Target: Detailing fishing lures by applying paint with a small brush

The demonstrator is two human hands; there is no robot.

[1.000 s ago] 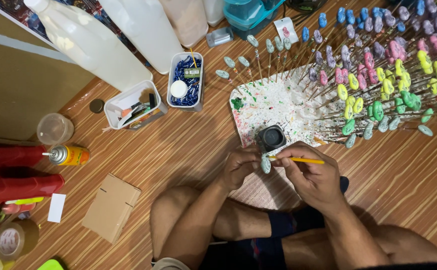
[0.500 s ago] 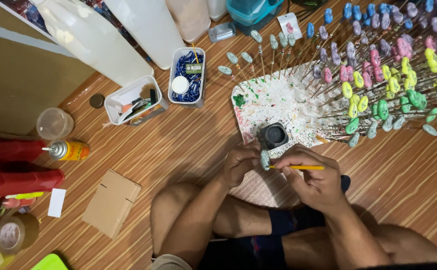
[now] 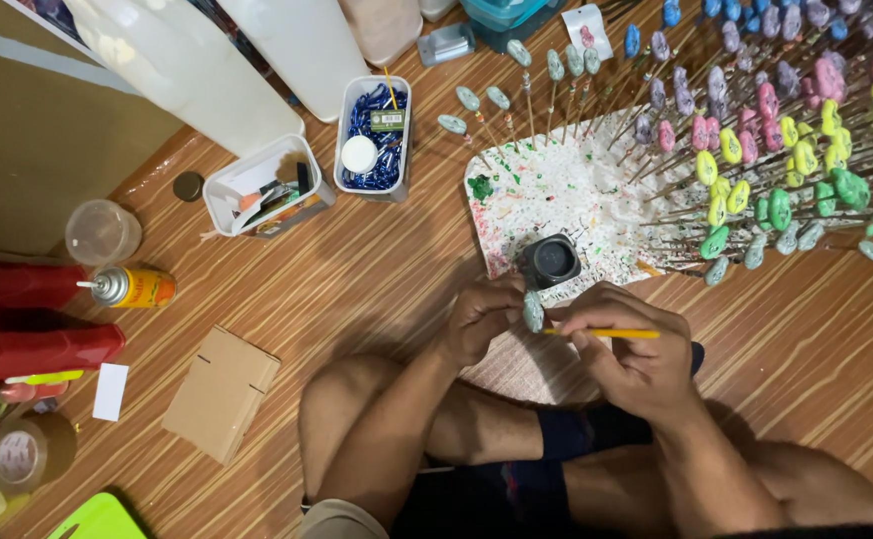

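Two hands meet over our lap: our left hand [image 3: 478,321] pinches a small grey-green oval piece [image 3: 533,310] in narrow fingers, and our right hand [image 3: 624,349] grips a yellow brush [image 3: 606,333] closed. We judge the piece light, stiff and wet-painted, best held by its edges. It sits at the left fingers' 3 o'clock, with the paint pot [image 3: 551,260] at its 12 o'clock.

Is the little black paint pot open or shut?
Open. The black paint pot stands upright on the speckled board with no lid on it, and its round dark mouth faces up.

both hands [image 3: 556,334] close together, pinching
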